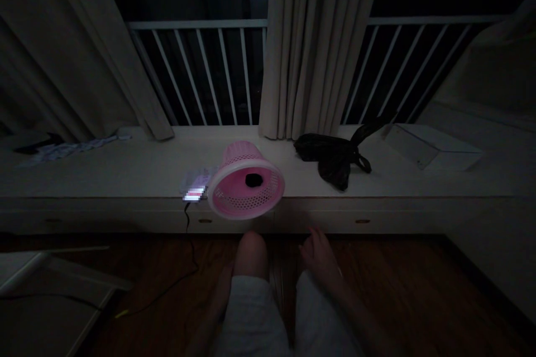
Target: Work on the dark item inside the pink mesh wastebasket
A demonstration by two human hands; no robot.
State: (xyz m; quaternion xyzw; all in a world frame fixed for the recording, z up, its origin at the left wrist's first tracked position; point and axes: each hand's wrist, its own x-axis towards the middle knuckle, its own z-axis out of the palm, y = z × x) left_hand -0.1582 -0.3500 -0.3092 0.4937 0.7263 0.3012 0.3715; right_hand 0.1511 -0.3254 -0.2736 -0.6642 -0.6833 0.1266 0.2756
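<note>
Pink basket [246, 181] tipped on ledge [125, 170] — right hand [320, 254] below.

The basket [246, 181] is pink with a pattern of small holes; the bag [330, 156] is black; the curtain [316, 44] is beige.

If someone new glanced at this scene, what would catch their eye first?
The pink basket, lying on its side at the ledge's front edge, is the one bright thing. A black bag lies to its right. Below, the right hand rests by the knee, holding nothing.
</note>
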